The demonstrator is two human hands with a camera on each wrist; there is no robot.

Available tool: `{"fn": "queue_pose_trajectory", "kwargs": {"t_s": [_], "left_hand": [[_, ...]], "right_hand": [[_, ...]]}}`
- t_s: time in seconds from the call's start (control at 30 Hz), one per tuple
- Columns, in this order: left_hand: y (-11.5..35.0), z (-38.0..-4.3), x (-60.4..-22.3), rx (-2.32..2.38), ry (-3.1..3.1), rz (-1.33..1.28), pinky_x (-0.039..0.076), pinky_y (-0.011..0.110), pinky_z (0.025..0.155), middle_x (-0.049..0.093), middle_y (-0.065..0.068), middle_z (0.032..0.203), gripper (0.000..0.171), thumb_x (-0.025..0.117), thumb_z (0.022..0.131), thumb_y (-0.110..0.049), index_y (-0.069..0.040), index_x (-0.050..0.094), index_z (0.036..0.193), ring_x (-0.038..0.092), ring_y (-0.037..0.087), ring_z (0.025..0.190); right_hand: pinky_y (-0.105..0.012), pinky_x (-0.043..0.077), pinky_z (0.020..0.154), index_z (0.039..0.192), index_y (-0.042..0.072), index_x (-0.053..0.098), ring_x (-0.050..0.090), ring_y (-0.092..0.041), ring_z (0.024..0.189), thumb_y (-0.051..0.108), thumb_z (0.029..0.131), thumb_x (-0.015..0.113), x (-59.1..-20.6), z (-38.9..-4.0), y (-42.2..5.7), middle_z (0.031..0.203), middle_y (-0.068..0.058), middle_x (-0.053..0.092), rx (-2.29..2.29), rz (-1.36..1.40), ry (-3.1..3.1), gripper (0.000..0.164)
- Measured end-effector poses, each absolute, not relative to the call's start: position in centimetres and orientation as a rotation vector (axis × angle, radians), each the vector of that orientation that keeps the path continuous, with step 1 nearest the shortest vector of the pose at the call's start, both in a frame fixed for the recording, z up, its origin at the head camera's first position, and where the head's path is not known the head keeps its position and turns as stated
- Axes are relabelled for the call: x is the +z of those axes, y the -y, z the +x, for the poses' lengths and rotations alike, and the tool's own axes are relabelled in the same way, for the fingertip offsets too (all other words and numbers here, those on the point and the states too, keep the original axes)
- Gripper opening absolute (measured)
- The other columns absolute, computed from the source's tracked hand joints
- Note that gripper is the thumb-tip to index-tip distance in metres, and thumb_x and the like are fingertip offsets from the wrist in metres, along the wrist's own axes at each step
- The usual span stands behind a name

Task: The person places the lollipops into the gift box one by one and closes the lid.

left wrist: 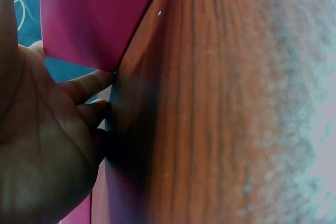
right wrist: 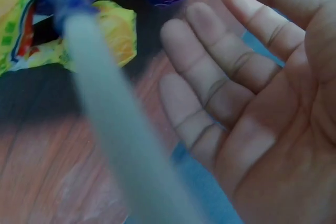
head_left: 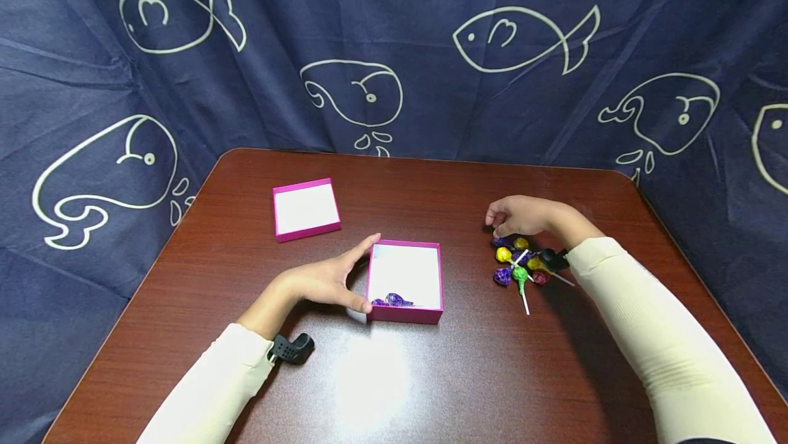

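Observation:
A pink open box (head_left: pixel 405 273) with a white inside stands mid-table, with purple-wrapped lollipops (head_left: pixel 398 299) along its near inner edge. My left hand (head_left: pixel 332 280) holds the box by its left side, thumb at the near corner and a finger at the far corner. In the left wrist view the palm (left wrist: pixel 42 129) faces the box's pink wall (left wrist: pixel 100 19). At the right, my right hand (head_left: pixel 523 216) hovers at the far edge of a pile of lollipops (head_left: pixel 520 273) in purple, yellow, green and red wrappers. Its fingers (right wrist: pixel 210 72) are loosely bent, holding nothing, beside the wrappers.
A pink-edged lid (head_left: pixel 306 208), white side up, lies behind and left of the box. A white lollipop stick (right wrist: pixel 115 124) crosses the right wrist view up close. Blue cloth (head_left: pixel 394 54) with fish drawings hangs behind the brown table (head_left: pixel 468 375).

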State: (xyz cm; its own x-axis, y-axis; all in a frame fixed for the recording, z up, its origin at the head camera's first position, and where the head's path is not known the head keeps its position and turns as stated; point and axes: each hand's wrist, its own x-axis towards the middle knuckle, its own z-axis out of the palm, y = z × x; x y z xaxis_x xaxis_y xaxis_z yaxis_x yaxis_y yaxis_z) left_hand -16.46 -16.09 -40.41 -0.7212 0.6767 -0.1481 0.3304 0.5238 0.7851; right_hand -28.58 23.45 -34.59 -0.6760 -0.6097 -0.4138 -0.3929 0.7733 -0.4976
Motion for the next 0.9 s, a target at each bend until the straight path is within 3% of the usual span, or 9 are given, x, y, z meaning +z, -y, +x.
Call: {"fn": "queue_pose_trajectory", "kwargs": {"t_s": [0.27,0.9], "left_hand": [[16.1,-16.5,-40.4,1.063,-2.331,0.827,0.015,0.046,0.118,0.01,0.009,0.164,0.123,0.085,0.076,-0.041,-0.018,-0.001,0.161,0.014,0.022,0.148],[16.0,-16.5,-40.6,1.061,-2.334,0.824,0.016,0.045,0.118,0.01,0.009,0.164,0.124,0.086,0.076,-0.041,-0.018,-0.001,0.161,0.014,0.021,0.148]], "right_hand": [[-0.035,0.049,0.075,0.107,-0.001,0.061,0.059,-0.02,0.089,0.009,0.093,0.067,-34.9,-28.6,-24.0,0.098,-0.008,0.066,-0.459,-0.737,-2.365,0.018],[-0.032,0.046,0.068,0.097,0.003,0.062,0.054,-0.016,0.078,0.0,0.089,0.064,-35.7,-28.6,-24.0,0.086,-0.003,0.062,-0.549,-0.804,-2.376,0.009]]}}
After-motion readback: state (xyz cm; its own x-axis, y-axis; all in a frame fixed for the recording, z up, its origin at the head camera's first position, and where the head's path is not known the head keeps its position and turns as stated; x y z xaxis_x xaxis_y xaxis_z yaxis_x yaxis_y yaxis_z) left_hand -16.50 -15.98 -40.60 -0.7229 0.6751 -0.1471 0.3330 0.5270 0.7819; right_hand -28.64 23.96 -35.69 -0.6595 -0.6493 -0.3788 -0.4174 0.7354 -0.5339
